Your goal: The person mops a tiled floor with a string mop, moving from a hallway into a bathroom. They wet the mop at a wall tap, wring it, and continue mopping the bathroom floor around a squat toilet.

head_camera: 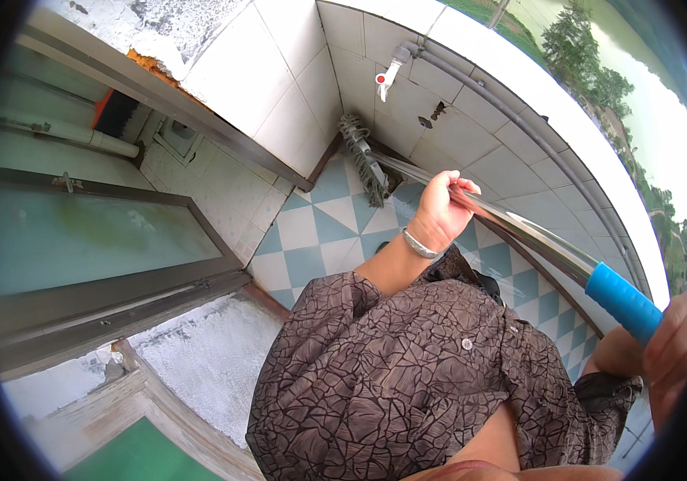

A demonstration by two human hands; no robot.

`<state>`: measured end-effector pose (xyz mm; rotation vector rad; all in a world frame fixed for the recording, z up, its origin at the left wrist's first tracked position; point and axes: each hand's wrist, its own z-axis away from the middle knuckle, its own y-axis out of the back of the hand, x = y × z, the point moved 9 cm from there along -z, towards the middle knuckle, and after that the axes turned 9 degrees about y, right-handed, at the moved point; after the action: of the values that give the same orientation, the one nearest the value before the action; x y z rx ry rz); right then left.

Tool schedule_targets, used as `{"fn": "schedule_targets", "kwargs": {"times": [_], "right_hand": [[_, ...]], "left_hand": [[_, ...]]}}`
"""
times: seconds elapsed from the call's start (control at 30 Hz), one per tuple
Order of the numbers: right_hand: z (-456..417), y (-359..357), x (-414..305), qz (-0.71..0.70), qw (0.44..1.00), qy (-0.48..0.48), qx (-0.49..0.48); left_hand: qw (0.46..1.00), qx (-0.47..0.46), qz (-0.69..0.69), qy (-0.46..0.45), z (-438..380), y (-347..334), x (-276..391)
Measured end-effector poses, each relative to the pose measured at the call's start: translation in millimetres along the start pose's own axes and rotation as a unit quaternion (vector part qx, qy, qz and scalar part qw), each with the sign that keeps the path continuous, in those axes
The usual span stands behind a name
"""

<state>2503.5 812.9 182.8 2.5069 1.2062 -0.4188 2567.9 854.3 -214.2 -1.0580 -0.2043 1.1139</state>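
A mop with a shiny metal pole (523,225) runs slantwise across the view. Its grey string head (362,161) sits low in the corner by the tiled wall, touching the floor. My left hand (444,204), with a silver bracelet at the wrist, is wrapped around the middle of the pole. At the right rim, my right hand (677,352) grips the end of the mop's ribbed blue handle (623,302); part of this hand is lost in the dark edge of the picture.
A white tap with a red dot (384,80) juts from the wall beneath a grey pipe (499,102). Blue and white floor tiles (304,240) look wet in places. To the left, an open framed door (109,234) stands by a small room with a squeegee-like tool (114,113).
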Motion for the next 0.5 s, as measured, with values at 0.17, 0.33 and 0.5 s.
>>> {"fn": "schedule_targets", "kwargs": {"times": [0.17, 0.33, 0.5], "right_hand": [[30.6, -8.1, 34.7, -0.053, 0.96, -0.264, -0.081], [189.7, 32.4, 120.2, 0.295, 0.844, -0.437, 0.094], [220.1, 34.1, 113.0, 0.219, 0.863, -0.346, 0.297]], "left_hand": [[0.996, -0.021, -0.034, -0.084, -14.7, 14.7, 30.1], [0.984, 0.167, -0.055, -0.016, -53.7, 97.6, 41.4], [0.704, 0.229, -0.595, -0.314, -28.1, 94.1, 77.3]]}}
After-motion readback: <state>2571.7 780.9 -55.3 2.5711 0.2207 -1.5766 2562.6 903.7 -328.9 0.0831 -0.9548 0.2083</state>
